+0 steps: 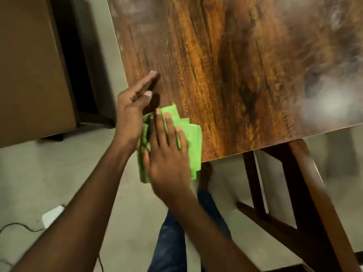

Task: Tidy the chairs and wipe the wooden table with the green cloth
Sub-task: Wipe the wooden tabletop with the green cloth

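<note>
The folded green cloth (193, 138) lies on the near left corner of the wooden table (235, 65), and its near part hangs over the table's edge. My right hand (167, 154) rests flat on the cloth with fingers spread, pressing it down. Just to its left, my left hand (129, 110) stands on edge with straight fingers pointing across the tabletop, its heel against the cloth's left side. It grips nothing. Pale hazy smears show on the tabletop at the far left and right.
A dark wooden frame (306, 193), either a chair or the table's leg, stands under the table's near right edge. A large brown box-like surface (29, 65) fills the left. A white adapter (52, 214) with a cable lies on the pale floor. My jeans leg (170, 242) is below.
</note>
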`<state>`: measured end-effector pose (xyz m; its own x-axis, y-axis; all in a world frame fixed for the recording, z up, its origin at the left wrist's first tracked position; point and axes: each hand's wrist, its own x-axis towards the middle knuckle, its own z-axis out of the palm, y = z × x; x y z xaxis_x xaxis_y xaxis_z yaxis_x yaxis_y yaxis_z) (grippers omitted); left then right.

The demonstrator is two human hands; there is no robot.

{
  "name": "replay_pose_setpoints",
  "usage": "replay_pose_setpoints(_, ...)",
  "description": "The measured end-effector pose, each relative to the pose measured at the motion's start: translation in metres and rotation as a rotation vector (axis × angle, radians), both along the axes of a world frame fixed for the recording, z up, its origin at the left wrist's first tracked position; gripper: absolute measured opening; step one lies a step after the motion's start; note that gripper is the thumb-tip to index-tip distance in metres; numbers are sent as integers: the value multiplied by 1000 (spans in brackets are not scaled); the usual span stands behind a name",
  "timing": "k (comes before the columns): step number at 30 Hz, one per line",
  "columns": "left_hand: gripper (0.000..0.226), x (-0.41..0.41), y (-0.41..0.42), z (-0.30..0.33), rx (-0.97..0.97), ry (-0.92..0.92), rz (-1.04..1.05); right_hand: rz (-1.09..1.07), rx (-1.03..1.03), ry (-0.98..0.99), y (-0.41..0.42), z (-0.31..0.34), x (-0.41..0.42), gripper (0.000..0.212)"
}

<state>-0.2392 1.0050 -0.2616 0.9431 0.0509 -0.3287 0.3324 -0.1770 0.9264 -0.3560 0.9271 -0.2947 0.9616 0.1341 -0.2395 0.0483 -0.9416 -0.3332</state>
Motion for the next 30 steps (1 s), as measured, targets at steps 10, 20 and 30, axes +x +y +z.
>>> replay_pose_setpoints(10,53,-18,-19,-23,648,-221,-274,84,-91,-138,-96,-3,11,69)
replay_pose_setpoints(20,72,-32,-52,-57,1119,-262,-322,-28,-144,-199,-145,-6,59,71)
replay_pose_setpoints(30,71,-34,-54,-58,1173,-277,-329,23,-158,-304,-145,-13,176,68)
